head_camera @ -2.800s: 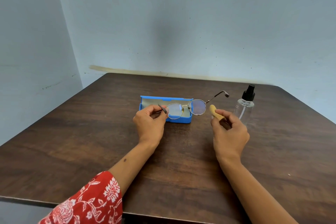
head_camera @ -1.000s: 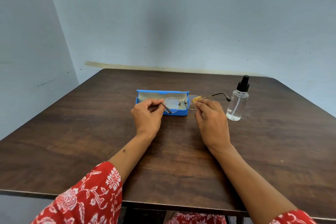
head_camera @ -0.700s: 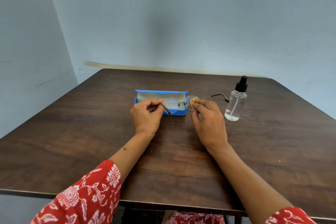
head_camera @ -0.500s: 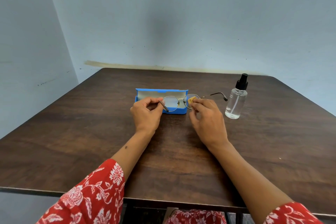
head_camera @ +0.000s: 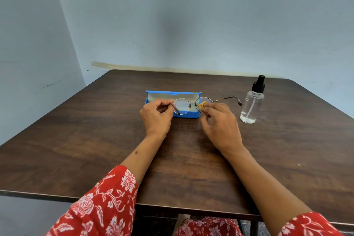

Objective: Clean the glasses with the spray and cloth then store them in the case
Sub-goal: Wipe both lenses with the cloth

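While the left hand (head_camera: 156, 119) pinches one temple of the thin round metal-framed glasses (head_camera: 193, 104), the right hand (head_camera: 220, 125) pinches a small folded yellow cloth (head_camera: 201, 105) against the right lens. The glasses are held between both hands, above the open blue hard case (head_camera: 188, 114) near the far edge of the dark wooden surface (head_camera: 95, 140). The clear plastic spray bottle (head_camera: 251, 104) stands upright near the far right corner.

Head-worn camera looks forward and down over the table (head_camera: 80, 140), near.
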The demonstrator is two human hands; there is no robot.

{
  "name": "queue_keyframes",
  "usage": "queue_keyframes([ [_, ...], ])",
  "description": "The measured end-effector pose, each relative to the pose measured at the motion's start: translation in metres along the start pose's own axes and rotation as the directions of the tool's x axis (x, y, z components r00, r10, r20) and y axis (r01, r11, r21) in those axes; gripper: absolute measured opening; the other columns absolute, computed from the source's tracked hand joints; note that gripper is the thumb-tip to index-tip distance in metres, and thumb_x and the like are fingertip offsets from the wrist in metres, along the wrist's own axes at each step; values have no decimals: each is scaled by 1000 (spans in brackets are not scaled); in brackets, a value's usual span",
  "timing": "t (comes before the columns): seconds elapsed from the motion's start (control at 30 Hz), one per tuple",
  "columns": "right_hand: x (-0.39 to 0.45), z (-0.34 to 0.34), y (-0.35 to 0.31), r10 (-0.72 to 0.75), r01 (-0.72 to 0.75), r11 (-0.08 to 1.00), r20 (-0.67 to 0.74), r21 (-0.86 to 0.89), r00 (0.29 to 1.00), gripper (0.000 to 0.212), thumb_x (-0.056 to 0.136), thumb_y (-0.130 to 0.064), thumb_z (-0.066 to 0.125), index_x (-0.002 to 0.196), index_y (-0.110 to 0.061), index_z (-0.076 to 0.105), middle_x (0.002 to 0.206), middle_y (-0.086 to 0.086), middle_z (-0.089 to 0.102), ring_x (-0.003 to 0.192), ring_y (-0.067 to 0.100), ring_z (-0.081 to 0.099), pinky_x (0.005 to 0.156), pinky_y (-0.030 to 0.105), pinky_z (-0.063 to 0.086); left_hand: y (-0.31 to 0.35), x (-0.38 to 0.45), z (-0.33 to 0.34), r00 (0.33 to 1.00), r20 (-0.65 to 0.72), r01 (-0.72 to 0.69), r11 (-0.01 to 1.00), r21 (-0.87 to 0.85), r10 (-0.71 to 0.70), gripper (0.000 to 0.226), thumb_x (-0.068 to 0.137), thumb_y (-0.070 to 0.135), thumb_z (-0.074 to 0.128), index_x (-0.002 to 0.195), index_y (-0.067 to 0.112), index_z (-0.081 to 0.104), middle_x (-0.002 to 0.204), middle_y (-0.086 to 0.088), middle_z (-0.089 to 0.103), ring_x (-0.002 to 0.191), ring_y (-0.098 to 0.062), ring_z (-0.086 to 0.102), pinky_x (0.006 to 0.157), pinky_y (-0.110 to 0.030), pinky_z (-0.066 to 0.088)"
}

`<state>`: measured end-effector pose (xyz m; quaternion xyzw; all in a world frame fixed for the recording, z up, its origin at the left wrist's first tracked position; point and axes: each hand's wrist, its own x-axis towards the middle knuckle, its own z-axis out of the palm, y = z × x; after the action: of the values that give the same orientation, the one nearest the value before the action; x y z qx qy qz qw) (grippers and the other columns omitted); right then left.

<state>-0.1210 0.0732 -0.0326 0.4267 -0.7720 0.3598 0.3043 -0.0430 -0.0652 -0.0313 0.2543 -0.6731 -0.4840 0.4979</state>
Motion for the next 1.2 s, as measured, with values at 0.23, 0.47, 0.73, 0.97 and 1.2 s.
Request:
queue_keyframes([
  [0.23, -1, -1, -2, -23, 23, 1000, 19, 5, 1000, 16, 73, 3, 68, 88, 0, 73, 94, 10, 70, 89, 29, 63, 71, 33, 54, 1, 0, 0, 1000, -2, 20, 1000, 3, -20, 12, 79, 8, 73, 91, 6, 73, 82, -3, 71, 77, -14, 70, 77, -34, 59],
  [0.47, -1, -2, -2, -15, 16, 1000, 54, -22, 998, 15, 75, 2, 66, 88, 1, 72, 95, 10, 70, 90, 29, 62, 69, 36, 55, 1, -1, 1, 1000, 5, 12, 1000, 12, -12, 13, 79, 8, 73, 92, 5, 73, 84, -3, 71, 79, -14, 70, 77, -34, 59],
  [0.73, -1, -3, -3, -40, 43, 999, 88, -31, 995, 15, 74, 0, 68, 88, -2, 73, 94, 8, 71, 90, 25, 62, 69, 33, 55, 2, 0, 0, 1000, -9, 13, 1000, 17, -13, 13, 79, 8, 73, 92, 5, 73, 83, -2, 71, 78, -13, 70, 77, -33, 59],
  [0.97, -2, -2, 2, 61, -59, 997, 35, -57, 998, 14, 75, -1, 64, 87, -2, 71, 93, 8, 69, 91, 26, 60, 68, 32, 52, 1, 0, 0, 1000, 1, -6, 999, 37, 6, 12, 79, 9, 73, 91, 6, 73, 84, -2, 72, 76, -11, 69, 74, -28, 58],
  [1.2, -2, -1, 3, 95, -92, 993, 41, -68, 995, 14, 77, -1, 62, 88, -2, 69, 94, 9, 68, 93, 27, 58, 67, 35, 52, 1, 0, 0, 1000, 8, -26, 999, 44, 25, 9, 78, 7, 74, 87, 7, 74, 78, 5, 69, 73, -5, 68, 74, -29, 59],
])
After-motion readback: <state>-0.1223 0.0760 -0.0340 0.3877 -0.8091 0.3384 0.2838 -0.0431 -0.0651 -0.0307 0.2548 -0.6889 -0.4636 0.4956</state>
